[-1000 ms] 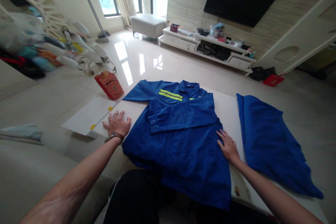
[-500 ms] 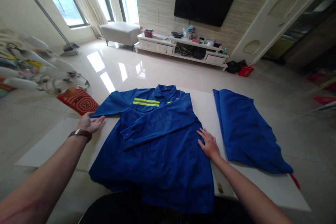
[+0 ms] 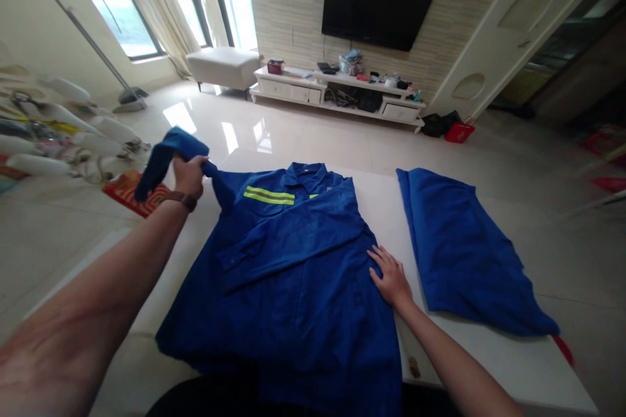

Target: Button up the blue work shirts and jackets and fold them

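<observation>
A blue work jacket (image 3: pixel 293 273) with yellow reflective stripes lies face up on a white board (image 3: pixel 386 195), one sleeve folded across its chest. My left hand (image 3: pixel 188 176) is closed on the jacket's other sleeve (image 3: pixel 161 159) and holds it lifted above the board at the left. My right hand (image 3: pixel 388 277) lies flat, fingers spread, on the jacket's right edge. A second blue garment (image 3: pixel 460 254) lies spread on the board to the right.
A red patterned bag (image 3: pixel 124 192) lies on the glossy floor at left, beside a rack with white and coloured items (image 3: pixel 59 137). A white ottoman (image 3: pixel 222 65), a low TV cabinet (image 3: pixel 337 94) and a wall TV stand at the back.
My left hand has gripped the left sleeve and raised it off the board. My right hand stays pressed on the jacket's right edge.
</observation>
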`<move>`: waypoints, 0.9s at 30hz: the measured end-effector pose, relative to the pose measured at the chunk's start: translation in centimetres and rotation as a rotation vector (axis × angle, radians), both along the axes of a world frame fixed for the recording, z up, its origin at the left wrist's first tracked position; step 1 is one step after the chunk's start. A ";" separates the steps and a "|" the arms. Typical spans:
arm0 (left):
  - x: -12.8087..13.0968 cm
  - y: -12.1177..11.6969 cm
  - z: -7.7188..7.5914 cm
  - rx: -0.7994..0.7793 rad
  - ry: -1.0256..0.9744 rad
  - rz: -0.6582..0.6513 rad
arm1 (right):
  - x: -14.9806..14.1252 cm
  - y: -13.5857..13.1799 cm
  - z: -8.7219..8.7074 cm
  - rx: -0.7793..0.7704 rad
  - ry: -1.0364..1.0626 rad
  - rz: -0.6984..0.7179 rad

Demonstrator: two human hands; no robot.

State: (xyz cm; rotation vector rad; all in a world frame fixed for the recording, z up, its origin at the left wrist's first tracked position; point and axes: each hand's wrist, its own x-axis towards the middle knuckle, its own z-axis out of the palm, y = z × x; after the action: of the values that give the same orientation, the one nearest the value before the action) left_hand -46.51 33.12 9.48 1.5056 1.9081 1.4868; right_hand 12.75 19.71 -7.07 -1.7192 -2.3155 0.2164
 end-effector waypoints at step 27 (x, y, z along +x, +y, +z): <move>1.6 -9.4 -12.1 -0.447 0.517 -0.211 | 0.1 0.1 -0.3 0.007 0.015 0.002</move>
State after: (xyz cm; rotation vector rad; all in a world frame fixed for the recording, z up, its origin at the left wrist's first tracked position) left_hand -44.87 23.75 -2.58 1.9020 2.0743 0.5543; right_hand 12.89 19.85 -7.36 -1.7060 -2.3052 0.2208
